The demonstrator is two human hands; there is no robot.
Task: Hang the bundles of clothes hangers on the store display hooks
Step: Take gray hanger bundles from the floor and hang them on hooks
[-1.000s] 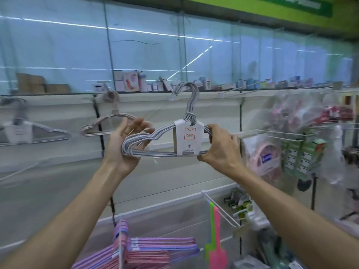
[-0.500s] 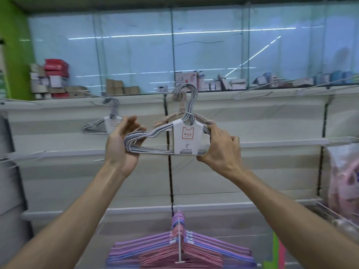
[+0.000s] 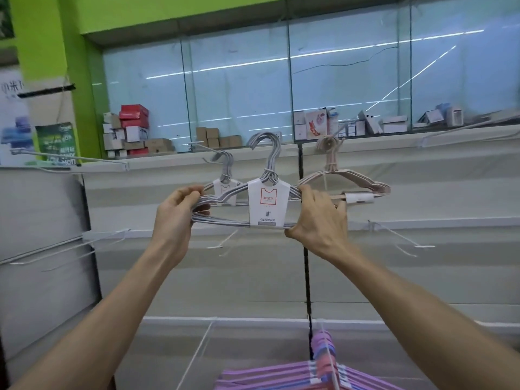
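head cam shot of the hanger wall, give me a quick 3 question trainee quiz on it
1. True or false: the grey hanger bundle in the hands is already on a display hook.
2. Which hand grips the bundle's end nearest the pink hanger bundle?
A. left hand
B. right hand
3. Fill in: behind the held bundle, another grey bundle hangs from a ____.

Key:
1. False; both hands hold it in front of the wall, its hooks free.
2. B
3. display hook
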